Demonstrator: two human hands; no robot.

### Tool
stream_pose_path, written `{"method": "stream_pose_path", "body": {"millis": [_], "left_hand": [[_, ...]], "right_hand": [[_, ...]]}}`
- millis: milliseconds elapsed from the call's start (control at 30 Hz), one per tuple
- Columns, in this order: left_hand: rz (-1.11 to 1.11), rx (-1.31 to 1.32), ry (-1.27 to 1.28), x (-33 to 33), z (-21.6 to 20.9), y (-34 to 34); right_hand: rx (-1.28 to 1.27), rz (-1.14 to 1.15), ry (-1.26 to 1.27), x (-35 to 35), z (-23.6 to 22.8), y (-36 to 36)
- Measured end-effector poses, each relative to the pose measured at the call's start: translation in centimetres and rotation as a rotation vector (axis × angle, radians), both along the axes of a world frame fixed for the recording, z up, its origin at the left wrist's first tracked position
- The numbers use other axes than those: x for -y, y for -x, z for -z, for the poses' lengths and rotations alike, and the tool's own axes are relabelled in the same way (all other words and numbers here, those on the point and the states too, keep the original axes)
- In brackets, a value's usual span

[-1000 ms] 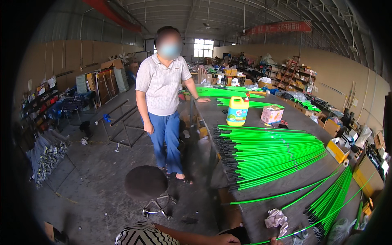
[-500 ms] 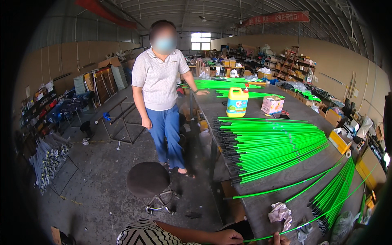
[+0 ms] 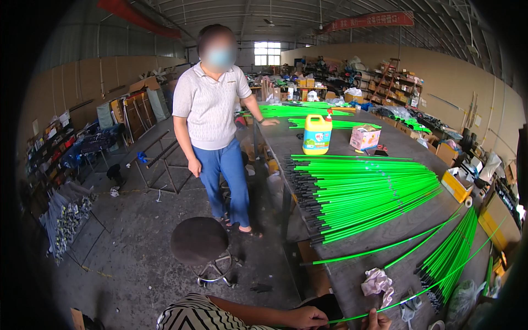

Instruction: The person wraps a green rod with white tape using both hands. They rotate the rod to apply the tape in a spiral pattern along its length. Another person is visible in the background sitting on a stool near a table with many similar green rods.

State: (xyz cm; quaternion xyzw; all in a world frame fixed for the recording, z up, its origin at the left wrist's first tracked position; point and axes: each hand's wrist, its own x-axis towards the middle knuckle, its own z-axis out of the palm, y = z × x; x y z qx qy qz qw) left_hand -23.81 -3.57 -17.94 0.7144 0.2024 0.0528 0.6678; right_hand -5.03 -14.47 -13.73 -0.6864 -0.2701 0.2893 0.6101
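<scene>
At the lower edge, my left hand (image 3: 308,317) pinches a thin green rod (image 3: 352,318) near its close end. My right hand (image 3: 377,320), partly cut off by the lower edge, grips the same rod a little farther along, thumb and finger around it. From there the rod runs up and to the right over the table's corner, crossing a fanned bundle of green rods (image 3: 455,247) with black ends. A crumpled pale cloth (image 3: 377,285) lies just beyond my right hand. Two loose green rods (image 3: 379,251) rest on the dark table (image 3: 352,269).
A wide spread of green rods (image 3: 379,192) covers the table's middle. Behind it stand a yellow jug (image 3: 317,135) and a pink box (image 3: 365,137). A co-worker (image 3: 212,104) stands left of the table, one hand on it. A round stool (image 3: 199,240) stands nearer.
The whole view has shifted slightly. Both hands keep their hold on the green rod, almost in the same place. The co-worker stays standing by the table.
</scene>
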Motion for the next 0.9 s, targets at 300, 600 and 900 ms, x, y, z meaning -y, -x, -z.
{"method": "stream_pose_path", "body": {"millis": [300,600,900], "left_hand": [[0.021,0.015,0.045,0.3,1.0,-0.2],[-0.003,-0.076,0.127,0.4,2.0,0.0],[0.023,-0.112,0.24,0.1,-0.3,-0.5]], "right_hand": [[0.016,0.012,0.049,0.2,-0.8,0.3],[0.084,-0.065,0.006,0.0,2.1,-1.3],[0.019,-0.043,-0.017,-0.2,2.8,-1.6]]}}
